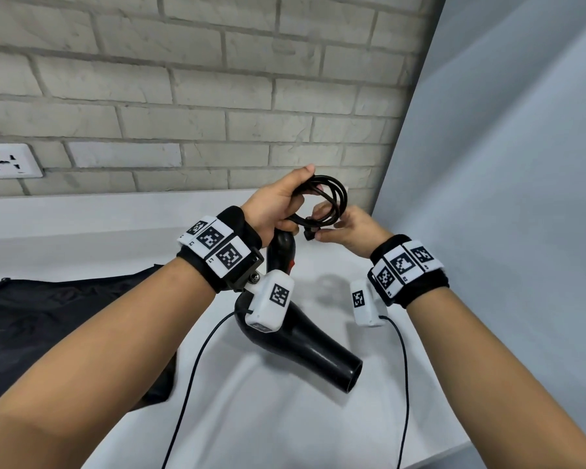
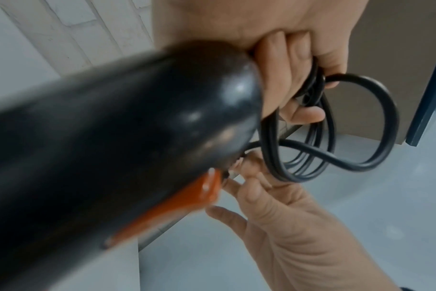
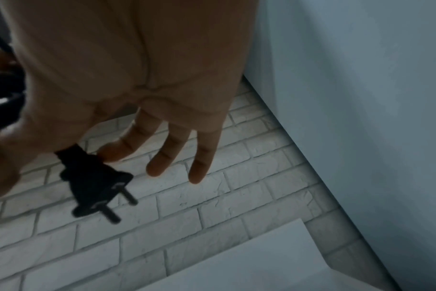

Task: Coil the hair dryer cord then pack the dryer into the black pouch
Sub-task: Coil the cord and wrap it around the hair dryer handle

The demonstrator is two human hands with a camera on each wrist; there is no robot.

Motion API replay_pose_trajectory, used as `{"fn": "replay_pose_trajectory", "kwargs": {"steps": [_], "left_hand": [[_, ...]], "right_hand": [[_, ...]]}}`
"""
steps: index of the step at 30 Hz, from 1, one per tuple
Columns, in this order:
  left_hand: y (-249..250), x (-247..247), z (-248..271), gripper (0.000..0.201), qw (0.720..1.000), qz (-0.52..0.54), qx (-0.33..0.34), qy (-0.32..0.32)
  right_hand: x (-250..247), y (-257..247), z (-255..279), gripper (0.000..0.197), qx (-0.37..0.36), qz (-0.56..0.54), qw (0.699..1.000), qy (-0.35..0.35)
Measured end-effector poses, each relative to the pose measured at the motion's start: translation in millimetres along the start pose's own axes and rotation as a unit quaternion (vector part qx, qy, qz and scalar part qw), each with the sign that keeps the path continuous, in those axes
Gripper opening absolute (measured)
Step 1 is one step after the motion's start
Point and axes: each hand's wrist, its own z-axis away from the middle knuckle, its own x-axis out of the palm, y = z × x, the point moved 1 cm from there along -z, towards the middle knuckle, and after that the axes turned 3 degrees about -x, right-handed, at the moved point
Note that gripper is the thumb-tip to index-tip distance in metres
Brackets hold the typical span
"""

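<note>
The black hair dryer (image 1: 305, 336) hangs above the white counter (image 1: 285, 434), nozzle pointing down toward me. My left hand (image 1: 293, 206) grips the end of its handle (image 2: 137, 137) together with several loops of the black cord (image 1: 335, 198); in the left wrist view the cord loops (image 2: 336, 147) hang from the curled fingers (image 2: 286, 78). My right hand (image 1: 322, 228) pinches the plug (image 1: 309, 233) just right of the coil. In the right wrist view the plug (image 3: 95, 189) sits between thumb and index finger, the other fingers (image 3: 199, 157) straight. The black pouch (image 1: 31, 326) lies flat on the counter at left.
A brick wall (image 1: 217, 96) with a white socket plate (image 1: 7, 160) stands close behind. A pale side panel (image 1: 504, 164) closes off the right. Thin wrist-camera cables (image 1: 190, 384) hang under both arms.
</note>
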Motion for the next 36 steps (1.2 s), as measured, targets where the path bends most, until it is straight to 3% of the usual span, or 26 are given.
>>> {"fn": "replay_pose_trajectory", "kwargs": {"steps": [4,8,12,15,19,21,23,25,27,32,36], "left_hand": [[0,-3,3,0.038,0.999,-0.012,-0.022,-0.03],[-1,-5,5,0.039,1.0,-0.007,-0.014,-0.023],[2,-8,7,0.036,1.0,-0.013,-0.012,-0.013],[1,-9,7,0.03,0.999,-0.033,-0.011,0.004],[-5,-9,2,0.023,0.993,-0.101,-0.002,0.059],[-9,-10,-1,0.025,0.989,-0.125,0.002,0.081],[-10,-11,-3,0.035,0.988,-0.123,0.011,0.097],[-8,-10,-3,0.031,0.987,-0.121,0.029,0.098],[-6,-8,-2,0.025,0.989,-0.119,0.043,0.081],[-12,-6,-6,0.043,0.991,-0.126,0.037,0.038],[-14,0,-6,0.043,0.994,-0.101,0.019,0.035]], "right_hand": [[10,-1,2,0.039,-0.012,-0.039,0.999,0.011],[18,-7,1,0.013,-0.008,0.008,0.999,-0.03],[6,-1,-9,0.03,0.031,0.123,0.99,0.064],[-11,2,-13,0.021,0.055,0.248,0.959,0.128],[-28,-11,-11,0.031,0.046,0.262,0.94,0.212],[-33,-20,-10,0.033,0.035,0.253,0.945,0.203],[-35,-27,-8,0.03,0.033,0.278,0.946,0.161],[-33,-31,-7,0.021,0.046,0.321,0.939,0.112],[-31,-34,-6,0.016,0.056,0.305,0.946,0.097],[-22,-42,-16,0.033,0.079,0.185,0.965,0.17],[-15,-62,-21,0.033,0.029,0.063,0.972,0.224]]}}
